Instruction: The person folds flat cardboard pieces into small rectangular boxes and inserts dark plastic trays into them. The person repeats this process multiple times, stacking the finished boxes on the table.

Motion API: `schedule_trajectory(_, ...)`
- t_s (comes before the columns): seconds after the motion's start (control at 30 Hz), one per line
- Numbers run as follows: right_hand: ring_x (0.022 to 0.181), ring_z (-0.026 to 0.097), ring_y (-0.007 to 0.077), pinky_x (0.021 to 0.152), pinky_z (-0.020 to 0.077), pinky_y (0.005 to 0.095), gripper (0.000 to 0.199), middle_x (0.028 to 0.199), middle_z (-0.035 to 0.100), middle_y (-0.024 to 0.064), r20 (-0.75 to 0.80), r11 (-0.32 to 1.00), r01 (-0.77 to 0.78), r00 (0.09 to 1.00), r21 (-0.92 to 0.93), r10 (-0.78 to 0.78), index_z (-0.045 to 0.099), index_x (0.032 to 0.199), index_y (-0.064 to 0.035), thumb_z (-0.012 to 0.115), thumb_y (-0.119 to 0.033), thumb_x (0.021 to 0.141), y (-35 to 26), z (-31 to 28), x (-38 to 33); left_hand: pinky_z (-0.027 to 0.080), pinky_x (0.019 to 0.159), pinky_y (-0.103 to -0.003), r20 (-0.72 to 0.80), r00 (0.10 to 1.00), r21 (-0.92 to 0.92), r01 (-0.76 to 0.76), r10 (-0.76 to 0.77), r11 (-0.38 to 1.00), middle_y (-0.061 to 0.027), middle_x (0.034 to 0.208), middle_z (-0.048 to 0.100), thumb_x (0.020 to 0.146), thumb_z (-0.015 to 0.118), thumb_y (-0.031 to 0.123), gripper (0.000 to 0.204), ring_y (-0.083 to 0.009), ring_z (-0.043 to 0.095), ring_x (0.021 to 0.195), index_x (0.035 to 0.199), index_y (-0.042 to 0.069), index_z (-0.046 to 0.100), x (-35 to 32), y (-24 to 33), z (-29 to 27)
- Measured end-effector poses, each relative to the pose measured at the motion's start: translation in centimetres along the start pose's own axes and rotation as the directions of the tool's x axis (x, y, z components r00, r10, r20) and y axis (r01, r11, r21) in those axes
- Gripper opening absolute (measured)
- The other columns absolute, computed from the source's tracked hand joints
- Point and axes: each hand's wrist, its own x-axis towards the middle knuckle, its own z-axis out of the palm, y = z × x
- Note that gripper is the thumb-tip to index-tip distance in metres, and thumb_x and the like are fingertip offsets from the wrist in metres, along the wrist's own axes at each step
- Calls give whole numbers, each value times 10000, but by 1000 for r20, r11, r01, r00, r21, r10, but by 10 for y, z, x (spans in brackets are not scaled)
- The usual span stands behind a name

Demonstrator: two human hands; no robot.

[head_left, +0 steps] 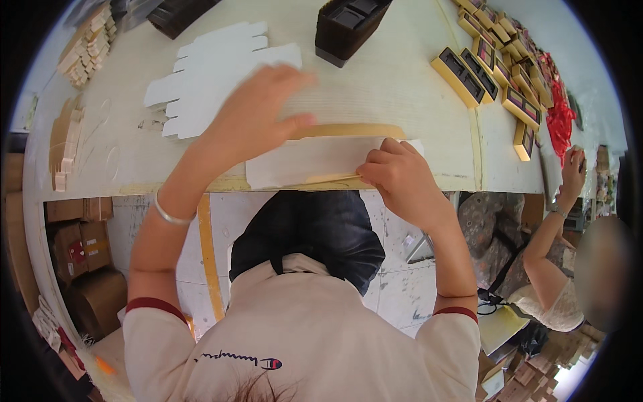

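Observation:
At the table's near edge lies a partly folded paper carton (315, 158), white on its upper face with gold showing along its edges. My right hand (400, 173) pinches its right end, fingers bent over the white panel. Above the carton's left part, my left hand (264, 110) is blurred by motion; its thumb and fingers are apart and nothing shows in them. Beyond it lies a stack of flat white carton blanks (218, 70) with notched flaps, partly covered by my left hand and forearm.
A stack of dark plastic trays (348, 30) stands at the back. Gold boxes with dark inserts (462, 77) crowd the right side near a red plastic bag (560, 124). More folded cartons (65, 144) lie at the left edge. Another person's arm (546, 248) reaches in at right.

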Motion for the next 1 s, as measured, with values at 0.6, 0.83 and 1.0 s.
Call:
schedule_trajectory(0.6,690,573,280,609,472,350,183,845,565,81,-394,937,63,915,342,82,577,799,-36,726,-21,693,-19,55,-18,487,656,-342,424,904,-492,186,48,851,-85,1064,545,789,621,-22,221,-264,584,732,986,55,561,-17,36,11)
schedule_trajectory(0.83,773,579,329,646,465,404,208,820,544,112,-162,872,-185,945,454,285,516,852,-37,682,7,736,-32,39,1,481,670,-345,444,894,-431,151,63,890,-72,819,587,755,736,75,221,-243,587,752,902,37,576,-23,30,12)
schedule_trajectory(1.0,774,568,330,690,471,380,272,836,528,140,-114,816,-274,918,509,380,459,964,-23,619,77,769,-39,38,6,478,622,-342,262,965,-414,138,-27,900,-87,775,600,711,774,61,250,-254,585,704,866,16,583,-22,42,35)
